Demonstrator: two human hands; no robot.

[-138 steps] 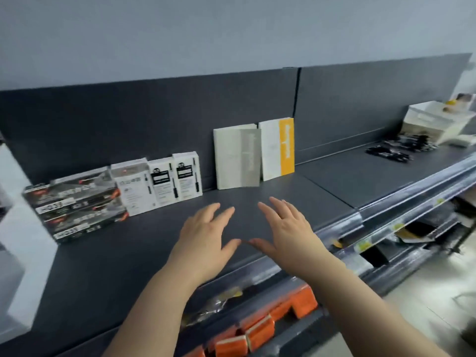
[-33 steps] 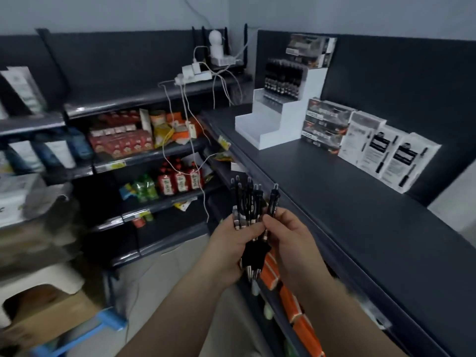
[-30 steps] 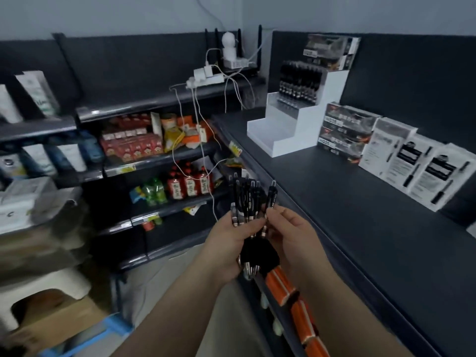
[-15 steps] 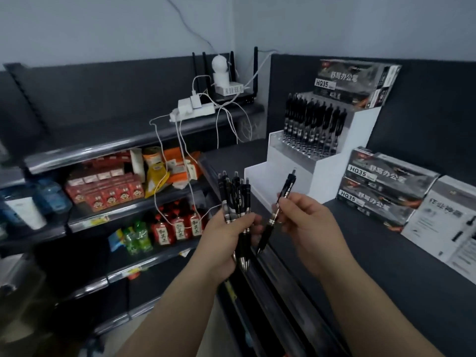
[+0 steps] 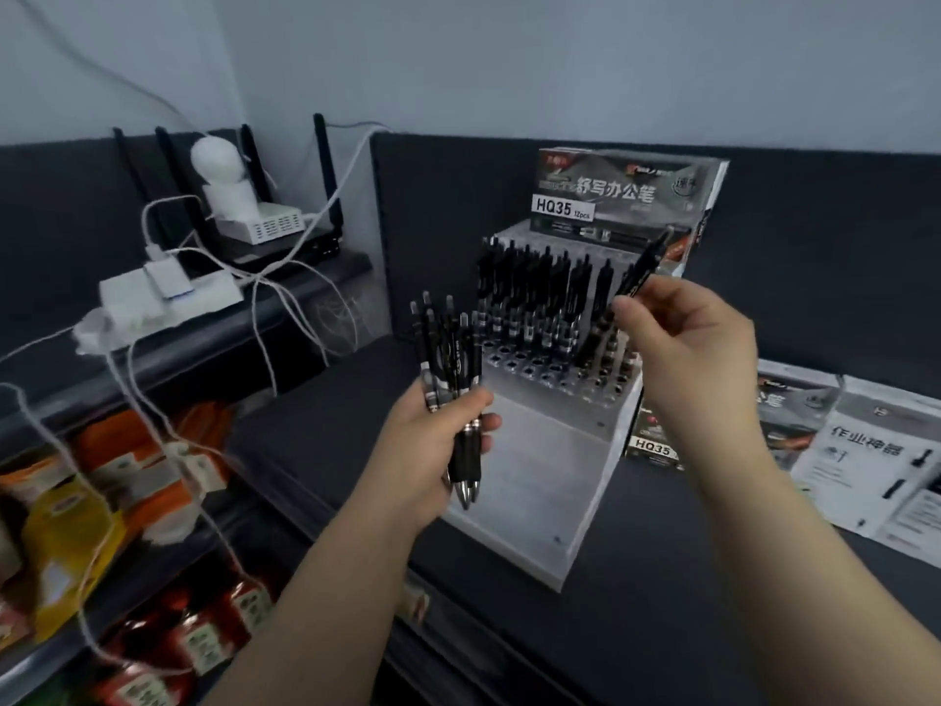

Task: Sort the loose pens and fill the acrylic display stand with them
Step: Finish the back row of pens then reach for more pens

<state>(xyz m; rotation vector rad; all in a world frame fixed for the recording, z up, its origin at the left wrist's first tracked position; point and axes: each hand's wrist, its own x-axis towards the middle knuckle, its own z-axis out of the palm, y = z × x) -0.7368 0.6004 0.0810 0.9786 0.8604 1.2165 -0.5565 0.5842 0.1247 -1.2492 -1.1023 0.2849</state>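
Black bundle of pens (image 5: 450, 349) (tips down) is clamped in the curled fingers of the left hand (image 5: 433, 445), in front of the acrylic display stand (image 5: 534, 481); the right hand (image 5: 687, 343) pinches a single pen (image 5: 644, 267) above the stand's upper tier

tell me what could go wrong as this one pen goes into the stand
The single pen, pinched in the right hand, could knock the pens already standing in the acrylic display stand. The bundle of pens in the left hand is fanned unevenly; some might slip out.
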